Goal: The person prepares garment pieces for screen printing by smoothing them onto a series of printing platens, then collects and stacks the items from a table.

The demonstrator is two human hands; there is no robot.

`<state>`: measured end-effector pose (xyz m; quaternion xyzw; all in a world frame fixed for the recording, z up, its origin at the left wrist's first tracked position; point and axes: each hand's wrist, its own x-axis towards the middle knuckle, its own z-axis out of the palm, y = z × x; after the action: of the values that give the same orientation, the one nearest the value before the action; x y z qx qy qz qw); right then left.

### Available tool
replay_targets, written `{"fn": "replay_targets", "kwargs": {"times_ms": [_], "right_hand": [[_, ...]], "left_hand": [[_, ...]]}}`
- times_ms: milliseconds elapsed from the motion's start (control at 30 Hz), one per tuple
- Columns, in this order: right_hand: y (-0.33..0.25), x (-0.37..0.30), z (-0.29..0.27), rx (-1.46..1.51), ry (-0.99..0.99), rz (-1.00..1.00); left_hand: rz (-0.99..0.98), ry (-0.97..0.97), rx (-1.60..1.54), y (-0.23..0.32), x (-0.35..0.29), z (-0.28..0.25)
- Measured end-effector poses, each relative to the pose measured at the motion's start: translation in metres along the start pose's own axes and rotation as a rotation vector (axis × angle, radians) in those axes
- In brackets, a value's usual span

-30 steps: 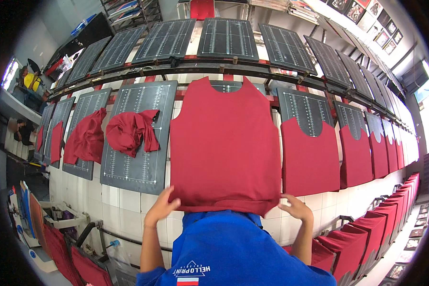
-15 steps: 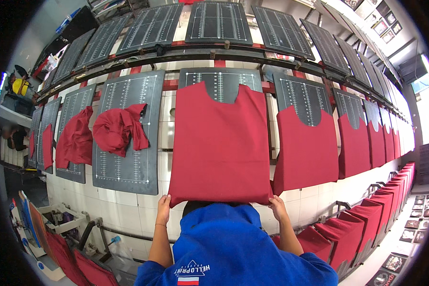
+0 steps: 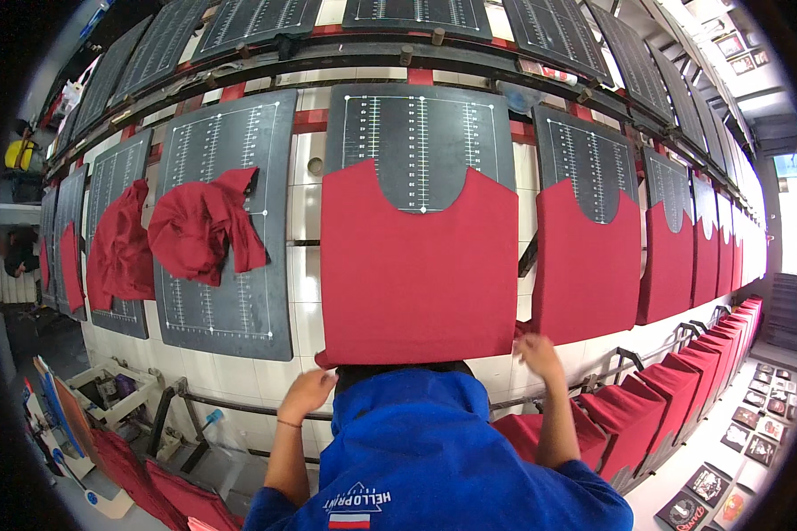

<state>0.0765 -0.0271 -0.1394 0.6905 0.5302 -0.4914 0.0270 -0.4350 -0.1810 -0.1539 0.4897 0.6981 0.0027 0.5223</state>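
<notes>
A red shirt panel [image 3: 420,283] with a rounded neck cutout lies flat over the dark printing board [image 3: 421,133] in front of me. White ruled markings show on the board above the neckline. My left hand [image 3: 308,394] is just below the panel's near left corner, its fingers bent inward and partly hidden. Beside the near right corner is my right hand [image 3: 538,358], slightly blurred, with fingers apart and nothing visible in them. A bit of red cloth bunches near its fingertips.
Left of me, a crumpled red cloth piece [image 3: 208,226] lies on the neighbouring board [image 3: 226,310]. To the right, another red panel [image 3: 586,274] covers its board. A row of red-covered boards [image 3: 624,407] runs behind me on the right. A metal rail [image 3: 261,453] passes at my sides.
The panel has slid nearer to me on its board, baring more of the ruled surface. Both hands have come away from its near corners. The view has also shifted.
</notes>
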Motion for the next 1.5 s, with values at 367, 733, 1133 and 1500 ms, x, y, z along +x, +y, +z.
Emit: {"fn": "replay_targets", "kwargs": {"times_ms": [367,733,1133,1500], "right_hand": [[-0.245,0.207,-0.042,-0.474,0.741,-0.771],[-0.238,0.239,-0.055,-0.282,0.645,-0.893],[-0.249,0.246,-0.058,-0.452,0.631,-0.770],[-0.134,0.171,-0.082,0.047,0.693,-0.362]], "left_hand": [[0.533,0.956,0.367,0.208,0.259,-0.175],[0.657,0.803,0.258,0.197,0.281,-0.200],[0.541,0.790,0.439,0.200,0.288,-0.203],[0.333,0.757,-0.348,0.105,0.209,-0.125]]}}
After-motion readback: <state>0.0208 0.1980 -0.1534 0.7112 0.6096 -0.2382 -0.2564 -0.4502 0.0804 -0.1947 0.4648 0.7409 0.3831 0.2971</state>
